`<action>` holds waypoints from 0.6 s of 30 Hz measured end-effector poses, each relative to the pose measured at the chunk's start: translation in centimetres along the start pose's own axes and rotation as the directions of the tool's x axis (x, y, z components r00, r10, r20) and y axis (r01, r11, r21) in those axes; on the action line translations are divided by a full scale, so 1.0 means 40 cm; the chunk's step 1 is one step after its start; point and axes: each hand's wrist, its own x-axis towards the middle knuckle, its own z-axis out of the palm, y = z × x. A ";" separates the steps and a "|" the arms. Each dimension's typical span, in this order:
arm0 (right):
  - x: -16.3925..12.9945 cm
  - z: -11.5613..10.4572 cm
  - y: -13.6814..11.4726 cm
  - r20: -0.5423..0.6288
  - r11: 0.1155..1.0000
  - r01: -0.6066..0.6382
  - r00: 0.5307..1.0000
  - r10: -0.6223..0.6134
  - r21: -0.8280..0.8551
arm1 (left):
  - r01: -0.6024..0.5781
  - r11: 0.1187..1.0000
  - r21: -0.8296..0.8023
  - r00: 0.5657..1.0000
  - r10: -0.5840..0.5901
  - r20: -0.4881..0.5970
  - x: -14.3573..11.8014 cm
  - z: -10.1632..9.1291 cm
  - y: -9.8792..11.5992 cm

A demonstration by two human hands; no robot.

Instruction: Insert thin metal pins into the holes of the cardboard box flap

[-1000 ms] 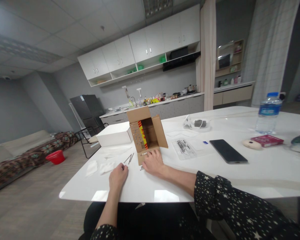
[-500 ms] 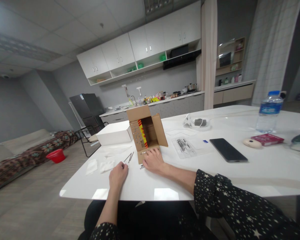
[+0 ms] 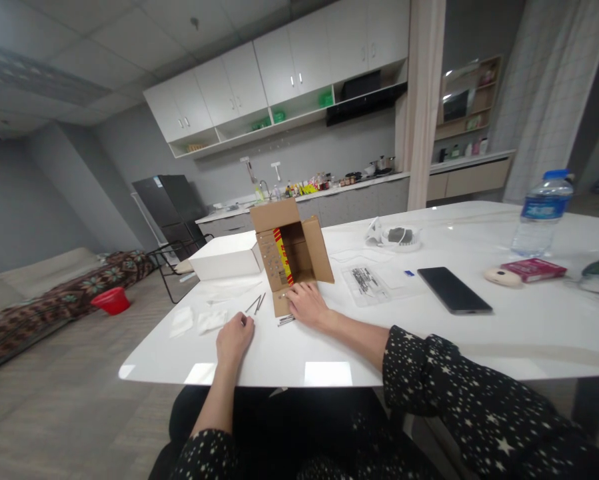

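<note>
Two hands lie on the white surface [image 3: 429, 347]. The right hand [image 3: 306, 305] rests flat, fingers spread, on the front flap of the open cardboard box [image 3: 289, 257] and grips nothing. The left hand [image 3: 234, 337] is loosely curled; I cannot tell if it holds something. Just beside the right hand, toward the left one, lie small metal pins [image 3: 286, 321], and more thin pins [image 3: 257, 303] lie beyond the left hand. Compared with a second ago, both hands stay nearly in place; only the view has shifted a little.
</note>
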 end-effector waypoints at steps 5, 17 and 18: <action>0.002 -0.005 0.002 0.033 1.000 -0.004 0.999 0.005 -0.011 | 0.022 1.000 -0.002 1.000 -0.022 0.011 -0.001 -0.003 0.007; 0.013 0.009 0.009 0.027 1.000 -0.015 1.000 0.015 -0.016 | 0.021 1.000 -0.008 1.000 -0.021 0.008 -0.009 -0.009 0.012; 0.016 0.010 0.009 0.028 1.000 -0.019 0.999 0.020 -0.021 | 0.021 1.000 -0.006 1.000 -0.021 0.007 -0.009 -0.009 0.012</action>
